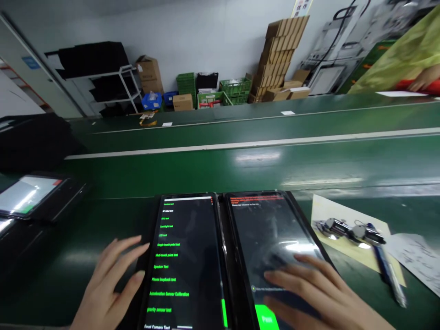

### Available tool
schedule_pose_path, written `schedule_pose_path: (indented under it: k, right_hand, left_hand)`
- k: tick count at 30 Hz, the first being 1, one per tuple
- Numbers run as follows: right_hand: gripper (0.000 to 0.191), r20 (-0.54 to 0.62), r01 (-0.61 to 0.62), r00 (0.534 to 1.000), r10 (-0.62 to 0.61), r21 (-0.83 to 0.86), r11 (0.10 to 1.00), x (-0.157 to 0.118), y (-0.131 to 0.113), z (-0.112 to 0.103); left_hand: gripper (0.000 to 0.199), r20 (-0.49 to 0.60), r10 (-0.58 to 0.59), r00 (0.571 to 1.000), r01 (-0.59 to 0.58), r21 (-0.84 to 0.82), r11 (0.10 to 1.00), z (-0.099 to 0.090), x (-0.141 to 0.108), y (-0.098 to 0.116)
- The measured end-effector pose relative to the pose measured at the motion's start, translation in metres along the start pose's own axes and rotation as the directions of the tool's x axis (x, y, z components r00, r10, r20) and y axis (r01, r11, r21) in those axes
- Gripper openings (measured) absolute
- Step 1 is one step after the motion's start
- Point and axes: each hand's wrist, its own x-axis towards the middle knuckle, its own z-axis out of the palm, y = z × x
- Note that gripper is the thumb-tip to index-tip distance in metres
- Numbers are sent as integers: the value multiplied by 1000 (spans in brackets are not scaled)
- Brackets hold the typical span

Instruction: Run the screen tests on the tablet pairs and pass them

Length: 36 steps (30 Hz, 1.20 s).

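Note:
Two tablets lie side by side in front of me, screens up. The left tablet (192, 256) shows a black screen with a list of test names, mostly in green. At its left edge is my left hand (112, 279), fingers apart and holding nothing. On the right tablet (264, 229), red and white text runs along the top and a green button sits at the lower left. My right hand (309, 288) is over the lower part of that screen, fingers spread and somewhat blurred; whether a fingertip touches the glass I cannot tell.
More tablets (32, 195) lie at the left beside a black cloth-like heap (34, 140). To the right are metal clip-like parts (350, 231) on yellow paper, a pen (387, 270) and a written sheet (417, 256). Across the green bench, another person's hand (426, 78) rests near something red.

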Motion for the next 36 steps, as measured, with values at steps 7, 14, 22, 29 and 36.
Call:
schedule_pose_path:
  k: [7, 14, 22, 29, 36]
  right_hand:
    - [47, 7, -422, 904, 427, -147, 895, 76, 73, 23]
    - [39, -25, -303, 953, 302, -35, 952, 64, 67, 13]
    - [33, 30, -376, 925, 378, -70, 924, 75, 85, 27]
    - [32, 65, -400, 914, 401, -16, 916, 73, 87, 28]
    - [35, -12, -346, 938, 346, 8, 938, 70, 92, 40]
  left_hand:
    - [39, 142, 18, 990, -25, 49, 998, 38, 120, 1]
    - [32, 177, 104, 979, -118, 70, 990, 23, 87, 1]
    - [31, 170, 64, 983, -80, 88, 993, 44, 120, 1]
    - [31, 220, 50, 974, -67, 74, 995, 45, 117, -2]
    - [31, 199, 67, 978, -85, 81, 993, 51, 112, -8]
